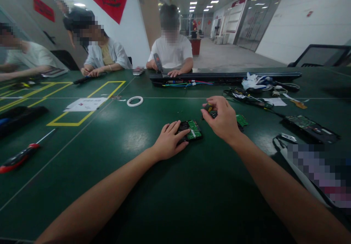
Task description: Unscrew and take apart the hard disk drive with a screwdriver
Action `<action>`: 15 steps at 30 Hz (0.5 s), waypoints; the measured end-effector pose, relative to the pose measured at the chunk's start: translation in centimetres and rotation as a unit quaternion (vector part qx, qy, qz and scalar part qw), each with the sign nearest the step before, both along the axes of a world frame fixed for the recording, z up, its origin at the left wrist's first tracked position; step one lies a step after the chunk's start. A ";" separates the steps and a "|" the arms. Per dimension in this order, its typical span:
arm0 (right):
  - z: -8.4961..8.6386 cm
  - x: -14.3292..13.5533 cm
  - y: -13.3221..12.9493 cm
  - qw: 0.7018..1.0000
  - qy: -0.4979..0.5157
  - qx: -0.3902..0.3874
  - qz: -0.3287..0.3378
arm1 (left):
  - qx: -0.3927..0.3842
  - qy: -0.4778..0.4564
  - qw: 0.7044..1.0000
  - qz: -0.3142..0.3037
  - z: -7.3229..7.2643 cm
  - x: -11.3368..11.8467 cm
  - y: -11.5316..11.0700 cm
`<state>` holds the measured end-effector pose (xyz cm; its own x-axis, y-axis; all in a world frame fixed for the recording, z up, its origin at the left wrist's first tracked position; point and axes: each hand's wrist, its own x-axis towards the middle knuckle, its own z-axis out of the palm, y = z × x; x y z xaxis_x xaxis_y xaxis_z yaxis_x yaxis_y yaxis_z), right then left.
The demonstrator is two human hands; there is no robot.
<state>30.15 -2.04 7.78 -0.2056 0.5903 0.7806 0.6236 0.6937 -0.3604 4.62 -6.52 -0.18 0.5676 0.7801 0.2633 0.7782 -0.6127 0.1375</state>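
Observation:
My left hand (170,140) lies with its fingers spread over a hard drive (195,130), touching its top. A green circuit board shows on the drive's right part, and its left part is mostly under my fingers. Just up and to the right, my right hand (222,118) is closed around a short yellow-and-black handle (208,107), which looks like a screwdriver's. Its shaft is not clearly visible. Behind that hand a second green circuit board (242,120) sticks out, partly hidden.
A red-and-black screwdriver (23,155) lies far left. A white tape roll (135,101) sits mid-table. Another drive (311,129), cables (248,99) and white gloves (256,82) are at right. A long black housing (225,77) runs across the back, before a seated person (172,52).

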 end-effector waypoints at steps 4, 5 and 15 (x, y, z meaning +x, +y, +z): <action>0.2 0.0 -0.3 1.000 -0.023 -0.007 -0.003 | 0.000 -0.002 1.000 -0.001 0.1 0.0 0.0; 0.3 -0.1 -0.4 0.999 -0.033 0.001 0.000 | 0.001 -0.002 1.000 -0.001 0.1 0.0 0.0; 0.1 -0.1 -0.2 0.999 -0.036 0.002 0.017 | 0.003 0.000 1.000 0.001 0.2 0.0 -0.1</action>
<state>30.03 -2.28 7.92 -0.2813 0.5791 0.7652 0.6239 0.7162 -0.3127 4.65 -6.64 -0.02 0.5667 0.7792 0.2678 0.7789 -0.6126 0.1341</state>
